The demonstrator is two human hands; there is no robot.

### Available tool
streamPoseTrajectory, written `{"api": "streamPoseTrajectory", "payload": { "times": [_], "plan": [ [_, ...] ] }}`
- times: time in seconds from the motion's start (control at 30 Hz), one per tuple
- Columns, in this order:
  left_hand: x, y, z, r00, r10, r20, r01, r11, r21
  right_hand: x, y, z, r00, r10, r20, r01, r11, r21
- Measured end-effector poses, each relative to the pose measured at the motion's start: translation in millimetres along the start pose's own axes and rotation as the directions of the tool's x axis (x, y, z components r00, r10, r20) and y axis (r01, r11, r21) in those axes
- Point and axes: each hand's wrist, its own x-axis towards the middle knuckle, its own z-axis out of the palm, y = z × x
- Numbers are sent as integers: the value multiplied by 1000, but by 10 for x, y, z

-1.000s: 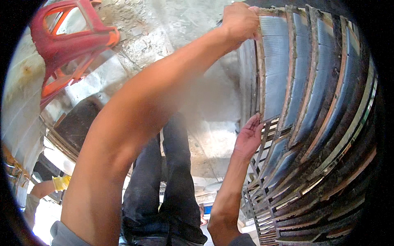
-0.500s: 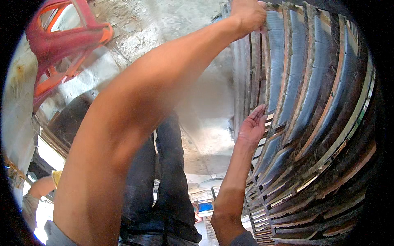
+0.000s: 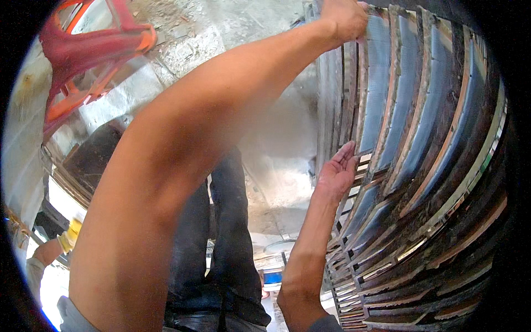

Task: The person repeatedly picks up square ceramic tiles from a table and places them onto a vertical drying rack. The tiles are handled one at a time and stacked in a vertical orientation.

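Observation:
My left hand (image 3: pixel 344 21) is at the far end of a stack of long frames, its fingers curled in at the corner of a bluish mesh panel (image 3: pixel 378 83) with a worn, brownish edge. The hand covers whatever its fingers close on. Lower down, beside the near end of that same panel, my right hand (image 3: pixel 336 172) is palm up. Its fingers are stretched out and slightly parted, nothing lies in the palm, and the fingertips are close to the panel's edge; contact cannot be made out. My left forearm crosses the middle of the view.
Several more frames are layered to the right, above a slatted metal rack (image 3: pixel 349 260). A red and orange plastic chair (image 3: pixel 91 52) stands at upper left on the dusty concrete floor (image 3: pixel 191 41). At the left edge another person's yellow-gloved hand (image 3: pixel 70 235) shows. A blue-and-white container (image 3: pixel 272 278) sits low in the middle.
The view has shifted slightly, with the frames and my left hand a little further right. My right hand sits slightly further left from the panel edge. The other person's yellow glove shows more.

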Motion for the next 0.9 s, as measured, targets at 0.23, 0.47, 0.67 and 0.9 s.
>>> {"api": "streamPoseTrajectory", "payload": {
  "times": [0.23, 0.47, 0.67, 0.9],
  "plan": [
    [15, 6, 94, 987, 83, -138, -73, 994, 79, 94, -53, -79, 999, -2, 49, 3, 1000, -9],
    [100, 66, 45, 999, 17, -34, -20, 994, -107, 200, -192, -17, 987, 145, 62, -152, 979, 134],
    [219, 11, 223, 983, 179, -32, -170, 968, 185, 214, -194, -70, 988, 129, 83, -136, 986, 91],
    [208, -83, 139, 988, 155, -13, -152, 980, 126, 117, -102, 67, 997, 78, 19, -78, 997, -8]
  ]
}}
